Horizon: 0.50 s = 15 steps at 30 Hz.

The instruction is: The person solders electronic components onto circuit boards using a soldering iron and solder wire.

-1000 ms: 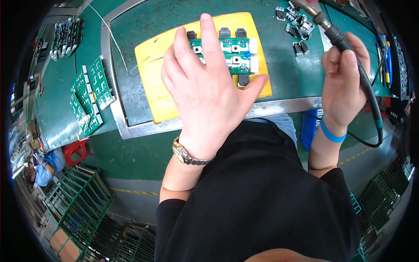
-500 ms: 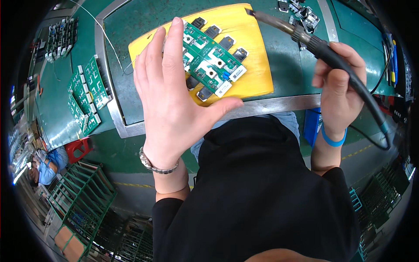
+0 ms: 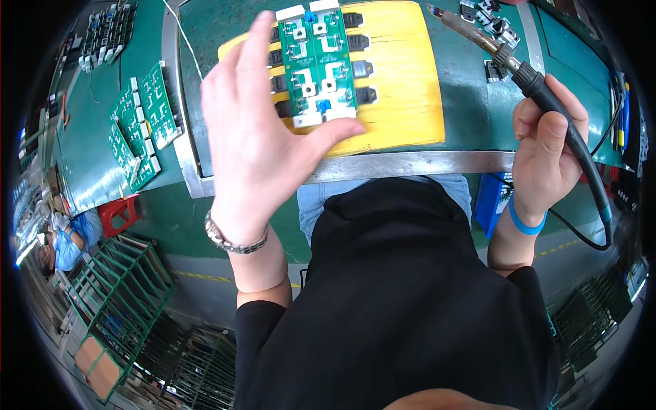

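The green circuit board [image 3: 318, 65] lies on the yellow pad [image 3: 406, 82], toward the pad's left half. It looks well filled: four black parts [image 3: 362, 68] stick out along each long side, white blocks [image 3: 307, 120] sit at both ends, and a blue component [image 3: 324, 106] shows near each end. Whether the legs are soldered is too small to tell, so what remains on this board stays uncertain. No joint appears to be in the making, since the tip of the soldering iron [image 3: 540, 85] is clear of the board, just off the pad's far right corner.

Left of the pad, more green boards [image 3: 140, 126] rest on the surface [image 3: 471, 116]; right of it lie loose metal and black parts [image 3: 502, 33].

The left hand [image 3: 253, 154] covers the pad's left side, its fingers spread and the thumb well apart from them, reaching along the board's near end. The right hand [image 3: 550, 150], right of the pad, has its fingers clamped on the iron's handle.

Half a second ago the board lay slanted on the pad; now its long sides run away from the person, and the iron's tip, then over the pad's far right corner, is outside it.
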Each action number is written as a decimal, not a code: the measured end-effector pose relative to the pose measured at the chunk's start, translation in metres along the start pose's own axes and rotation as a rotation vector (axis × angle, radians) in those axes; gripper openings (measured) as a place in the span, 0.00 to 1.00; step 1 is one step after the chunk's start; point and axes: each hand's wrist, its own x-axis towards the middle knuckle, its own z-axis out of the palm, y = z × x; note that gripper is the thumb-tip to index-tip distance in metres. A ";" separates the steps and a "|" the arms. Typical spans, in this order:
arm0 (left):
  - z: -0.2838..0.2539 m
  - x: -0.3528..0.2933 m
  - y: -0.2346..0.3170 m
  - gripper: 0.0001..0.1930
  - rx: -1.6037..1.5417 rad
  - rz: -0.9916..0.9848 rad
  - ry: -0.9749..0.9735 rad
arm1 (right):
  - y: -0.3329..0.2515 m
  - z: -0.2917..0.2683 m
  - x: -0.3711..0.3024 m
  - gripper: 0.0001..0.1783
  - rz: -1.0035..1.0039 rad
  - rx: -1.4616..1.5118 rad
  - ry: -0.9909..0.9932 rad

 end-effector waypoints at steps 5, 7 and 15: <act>-0.002 0.018 -0.004 0.49 0.074 0.370 0.028 | -0.002 0.003 0.002 0.22 -0.031 0.028 0.013; -0.010 0.011 0.008 0.49 0.097 0.300 0.042 | -0.003 0.002 0.002 0.22 -0.007 0.048 0.030; 0.034 -0.011 0.028 0.48 -0.059 -0.084 0.381 | -0.002 -0.009 0.004 0.20 0.073 0.344 -0.014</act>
